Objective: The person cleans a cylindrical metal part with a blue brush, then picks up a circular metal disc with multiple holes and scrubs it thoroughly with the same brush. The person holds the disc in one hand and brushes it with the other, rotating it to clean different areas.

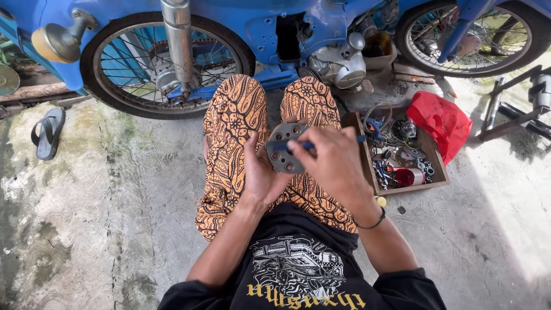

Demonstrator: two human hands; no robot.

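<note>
Fingers of the left hand (259,172) curl around the left edge of a round grey metal disc (285,148) pierced with a ring of holes, gripping it from below and behind so that its face tilts up toward the camera. Fingers of the right hand (336,163) are pinched narrow on a thin blue-handled tool (304,146), whose tip lies across the face of the disc while its far end pokes out past the knuckles. A dark band sits on the right wrist. The disc is held above the person's lap, between knees covered in orange-and-black patterned cloth (234,135). Just to the right of the knees, on the concrete floor (132,189), stands a shallow wooden tray (367,166) filled with small parts and tools, with a crumpled red bag (442,121) at its far corner. Beyond the knees stands a blue motorbike (275,34), its spoked wheel (166,63) near the left knee. A grey sandal (47,133) lies on the floor well to the left.
</note>
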